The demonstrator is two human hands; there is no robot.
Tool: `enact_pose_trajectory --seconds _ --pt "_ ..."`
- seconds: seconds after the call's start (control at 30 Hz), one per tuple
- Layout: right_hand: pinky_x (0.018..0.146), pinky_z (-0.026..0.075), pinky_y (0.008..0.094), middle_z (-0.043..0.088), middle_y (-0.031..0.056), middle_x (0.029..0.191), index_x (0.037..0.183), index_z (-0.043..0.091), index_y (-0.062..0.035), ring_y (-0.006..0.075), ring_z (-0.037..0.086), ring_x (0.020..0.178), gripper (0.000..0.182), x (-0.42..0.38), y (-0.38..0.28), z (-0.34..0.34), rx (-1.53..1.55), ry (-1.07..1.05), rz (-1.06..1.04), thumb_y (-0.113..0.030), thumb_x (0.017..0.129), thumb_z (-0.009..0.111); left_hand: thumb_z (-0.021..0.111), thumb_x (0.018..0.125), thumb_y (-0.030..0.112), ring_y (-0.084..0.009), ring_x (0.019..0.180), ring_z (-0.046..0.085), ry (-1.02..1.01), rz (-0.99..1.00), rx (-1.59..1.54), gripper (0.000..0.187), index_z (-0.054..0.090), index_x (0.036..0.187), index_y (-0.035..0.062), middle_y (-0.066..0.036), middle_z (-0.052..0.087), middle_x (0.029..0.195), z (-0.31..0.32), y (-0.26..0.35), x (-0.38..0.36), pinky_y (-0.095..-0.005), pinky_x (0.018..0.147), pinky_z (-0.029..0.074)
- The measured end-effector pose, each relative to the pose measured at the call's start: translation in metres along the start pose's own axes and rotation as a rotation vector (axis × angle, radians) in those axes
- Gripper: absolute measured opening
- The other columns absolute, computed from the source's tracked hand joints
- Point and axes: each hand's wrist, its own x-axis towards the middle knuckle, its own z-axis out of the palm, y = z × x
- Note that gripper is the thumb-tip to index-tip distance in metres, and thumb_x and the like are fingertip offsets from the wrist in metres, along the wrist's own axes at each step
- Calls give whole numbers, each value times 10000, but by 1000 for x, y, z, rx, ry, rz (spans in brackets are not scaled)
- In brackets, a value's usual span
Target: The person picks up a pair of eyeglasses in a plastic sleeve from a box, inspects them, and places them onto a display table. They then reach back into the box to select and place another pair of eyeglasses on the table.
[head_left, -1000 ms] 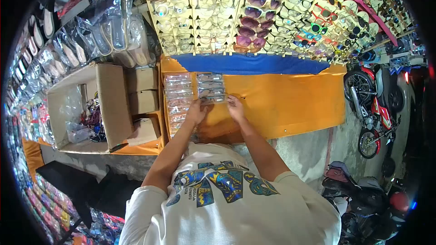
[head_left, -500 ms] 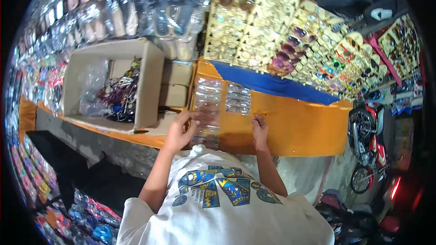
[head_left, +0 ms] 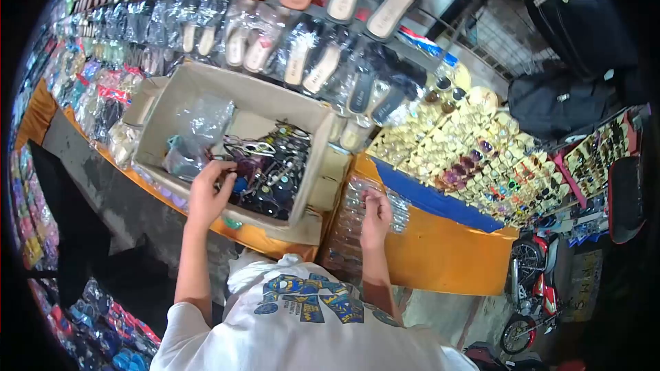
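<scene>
My left hand (head_left: 212,191) reaches over the near wall of a cardboard box (head_left: 313,165), fingers loosely bent and apart, with nothing visible in them. Just beyond its fingertips lies a jumble of eyeglasses (head_left: 278,178), dark, purple and blue, inside the box. Clear plastic bags (head_left: 199,124) fill the box's left side. My right hand (head_left: 376,214) hovers by the rows of plastic-wrapped eyeglasses (head_left: 347,223) on the orange table. Its fingers are curled together, and whether something small is between them is hidden.
The orange tabletop (head_left: 450,254) extends right, beneath a blue cloth edge (head_left: 433,196) and sloped display boards of sunglasses (head_left: 474,158). Wrapped sandals (head_left: 313,62) line the back. A red motorcycle (head_left: 543,288) stands at the right.
The view has turned left toward the box. My left hand has gone from beside the wrapped eyeglasses to over the box; my right hand is now nearer those eyeglasses, fingers still curled.
</scene>
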Motion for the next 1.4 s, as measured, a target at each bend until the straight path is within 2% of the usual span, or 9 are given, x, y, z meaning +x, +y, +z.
enact_pose_trajectory --seconds 0.17,0.3,0.4,0.7,0.87,1.0,1.1,1.23,1.4 --pt "903 524 286 730 83 1046 1183 674 18 143 668 958 185 -33 -17 115 -70 -104 -86 -31 1049 556 704 903 26 -270 824 665 41 -15 41 192 699 1093 -3 -142 687 968 -56 -89 39 -354 749 531" --pt "896 511 275 723 74 1015 1173 670 22 127 655 956 169 -60 -19 172 -107 -154 -94 -62 1058 579 737 861 73 -349 945 684 25 39 117 236 718 1091 25 -165 700 1027 -76 -131 84 -414 830 543" --pt "898 513 271 727 78 1002 1179 670 17 136 667 953 172 -70 -12 189 -144 -166 -145 -41 1054 568 741 837 106 -401 1006 660 9 214 260 239 726 1066 41 -164 704 1057 -77 -155 123 -472 901 531" --pt "825 541 287 733 91 944 1140 683 34 137 671 865 158 -75 2 200 -297 -52 -240 -53 1037 600 654 876 107 -355 1108 651 -40 347 623 195 751 1044 84 -126 710 1127 -27 -232 235 -478 928 545" --pt "875 534 296 736 86 934 1114 698 34 146 678 893 149 -78 -2 198 -280 -21 -196 -35 1030 595 594 871 59 -350 1037 689 -191 205 749 174 753 937 91 -137 726 1052 4 -279 267 -476 912 551" --pt "807 553 284 733 81 916 1028 707 25 141 688 852 102 -80 -3 203 -368 61 -272 -44 1014 634 584 867 59 -366 903 717 -134 245 757 168 740 920 88 -154 718 944 10 -289 264 -482 821 571" --pt "805 553 286 731 82 915 1031 708 26 141 687 851 103 -79 -3 202 -355 68 -250 -44 1012 635 567 879 71 -370 920 707 -108 274 709 169 731 917 84 -151 713 945 3 -281 262 -495 811 551" --pt "796 550 287 732 86 913 1045 708 25 137 678 847 110 -79 -1 203 -335 44 -237 -25 1017 615 634 877 116 -330 985 685 -109 315 656 103 732 903 102 -107 716 966 -25 -245 245 -478 878 510" --pt "844 535 284 733 84 947 1102 706 28 138 665 879 129 -74 -17 208 -403 -89 -176 -47 1030 631 730 839 149 -281 957 655 134 564 412 99 703 928 114 -41 694 946 -61 -163 199 -447 884 476"
